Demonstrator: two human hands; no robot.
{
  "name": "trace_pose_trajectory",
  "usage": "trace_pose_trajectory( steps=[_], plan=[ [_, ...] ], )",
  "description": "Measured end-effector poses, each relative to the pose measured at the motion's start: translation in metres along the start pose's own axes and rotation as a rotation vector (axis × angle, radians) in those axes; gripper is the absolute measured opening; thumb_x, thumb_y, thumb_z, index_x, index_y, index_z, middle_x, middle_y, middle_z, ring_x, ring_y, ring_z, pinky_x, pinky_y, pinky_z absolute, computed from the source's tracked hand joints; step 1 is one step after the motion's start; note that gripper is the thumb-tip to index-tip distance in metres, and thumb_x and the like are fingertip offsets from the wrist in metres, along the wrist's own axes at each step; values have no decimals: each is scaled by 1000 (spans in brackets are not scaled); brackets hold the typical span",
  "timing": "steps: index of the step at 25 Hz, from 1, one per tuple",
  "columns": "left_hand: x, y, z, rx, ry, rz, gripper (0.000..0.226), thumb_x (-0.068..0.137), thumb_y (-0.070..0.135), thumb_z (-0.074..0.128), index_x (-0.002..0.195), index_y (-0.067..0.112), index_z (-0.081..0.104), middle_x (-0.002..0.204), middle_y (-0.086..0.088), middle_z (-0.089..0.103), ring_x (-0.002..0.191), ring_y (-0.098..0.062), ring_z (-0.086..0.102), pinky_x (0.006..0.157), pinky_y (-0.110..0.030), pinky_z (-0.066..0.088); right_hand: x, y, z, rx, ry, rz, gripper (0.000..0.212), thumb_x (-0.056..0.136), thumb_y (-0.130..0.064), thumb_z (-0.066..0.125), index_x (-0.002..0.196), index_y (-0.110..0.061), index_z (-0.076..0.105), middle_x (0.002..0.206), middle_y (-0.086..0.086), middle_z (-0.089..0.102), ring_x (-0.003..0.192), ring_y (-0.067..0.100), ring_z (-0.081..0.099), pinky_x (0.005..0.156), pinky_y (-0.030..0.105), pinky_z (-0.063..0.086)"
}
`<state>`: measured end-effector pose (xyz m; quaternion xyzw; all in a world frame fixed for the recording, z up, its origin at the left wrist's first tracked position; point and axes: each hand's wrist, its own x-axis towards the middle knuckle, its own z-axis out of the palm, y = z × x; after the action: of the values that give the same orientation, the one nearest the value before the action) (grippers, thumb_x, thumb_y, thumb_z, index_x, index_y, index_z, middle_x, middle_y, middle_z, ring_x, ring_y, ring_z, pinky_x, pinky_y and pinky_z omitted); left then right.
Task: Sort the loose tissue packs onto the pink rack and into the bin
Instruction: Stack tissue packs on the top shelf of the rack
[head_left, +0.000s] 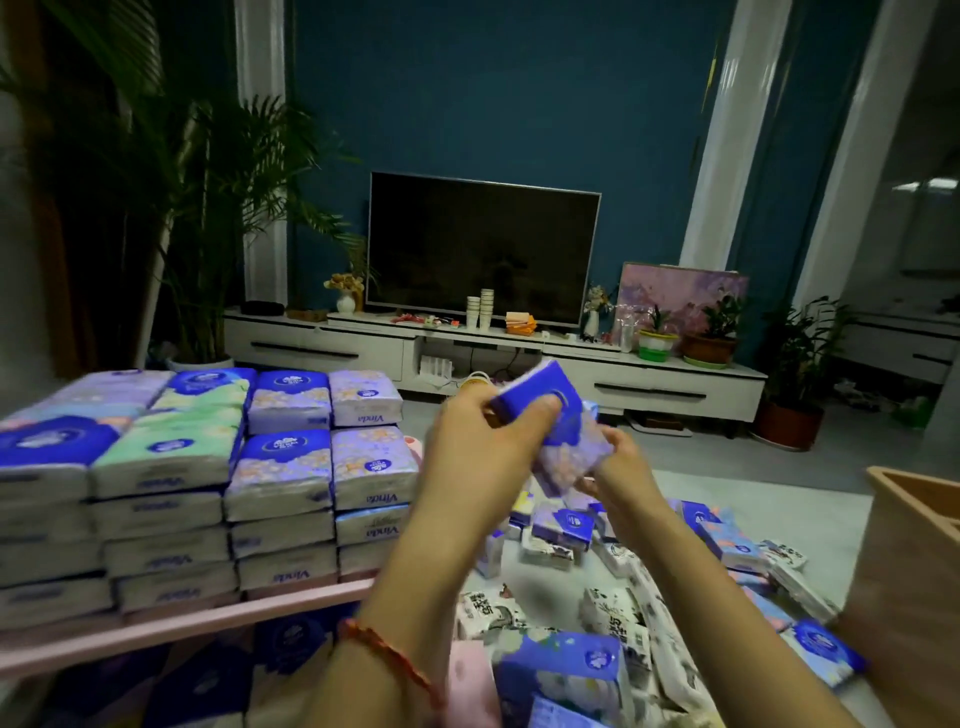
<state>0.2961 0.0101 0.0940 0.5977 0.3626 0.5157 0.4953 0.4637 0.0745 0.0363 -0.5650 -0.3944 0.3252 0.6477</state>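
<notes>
**Head view: one tissue pack held in both hands, sorting partly done**

Head camera, looking forward and down. The left hand (478, 441) and the right hand (618, 467) together hold a blue-and-floral tissue pack (561, 426) in the air, above the heap and just right of the pink rack (208, 618). The left grip closes over the pack's blue upper end, thumb across its face. The right grip curls round the lower floral end. The pack is tilted and somewhat blurred, so whether it is one pack or two pressed together cannot be told.

Progress, as judged from the layout:
- The rack's top tier carries stacked packs (280, 467) in neat columns several layers deep, filling it nearly to the right edge.
- A lower tier under the pink rim also shows dark blue packs, though dimly.
- Many loose packs (597, 613), blue ones and white printed ones, lie scattered on the floor (779, 483) between rack and bin (914, 571).
- The bin stands at the right edge, and its inside is hidden.

The task therefore appears well advanced on the rack side, with a sizeable heap left to sort.
</notes>
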Motion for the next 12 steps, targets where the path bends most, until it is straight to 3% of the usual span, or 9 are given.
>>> trace_pose_trajectory(
  steps=[3, 5, 8, 10, 12],
  plan=[
    [2, 22, -50, 272, 399, 286, 22, 85, 28, 64, 98, 20, 49, 86, 5, 61, 80, -13, 60, 63, -18, 46, -35, -42, 3, 216, -91, 56, 13, 93, -6, 40, 83, -7, 49, 75, 10, 53, 61, 18, 49, 55, 22, 43],
    [-1, 32, -90, 420, 553, 368, 20, 87, 25, 63, 102, 17, 53, 89, 3, 59, 86, -17, 56, 68, -20, 38, -64, -78, 18, 301, -167, 81, 10, 92, -5, 41, 84, -7, 48, 79, 11, 55, 66, 18, 52, 62, 25, 42],
    [4, 30, -127, 502, 595, 353, 19, 89, 21, 59, 106, 12, 60, 93, -2, 61, 87, -16, 55, 67, -17, 33, -95, -104, 45, 287, -313, 40, 3, 91, -7, 50, 90, -9, 52, 89, 13, 60, 74, 18, 59, 67, 26, 46],
    [7, 29, -136, 573, 578, 332, 20, 91, 21, 55, 107, 11, 61, 97, -5, 64, 89, -18, 54, 66, -18, 31, -110, -108, 62, 164, -335, -29, 8, 90, -8, 55, 97, -11, 54, 90, 12, 63, 74, 18, 61, 60, 25, 47],
    [12, 20, -135, 667, 520, 297, 23, 93, 26, 51, 109, 13, 60, 105, -6, 65, 101, -25, 54, 75, -24, 36, -116, -102, 77, 22, -279, -109, 13, 89, -8, 58, 100, -12, 53, 87, 10, 63, 67, 16, 58, 51, 21, 46]
  ],
)
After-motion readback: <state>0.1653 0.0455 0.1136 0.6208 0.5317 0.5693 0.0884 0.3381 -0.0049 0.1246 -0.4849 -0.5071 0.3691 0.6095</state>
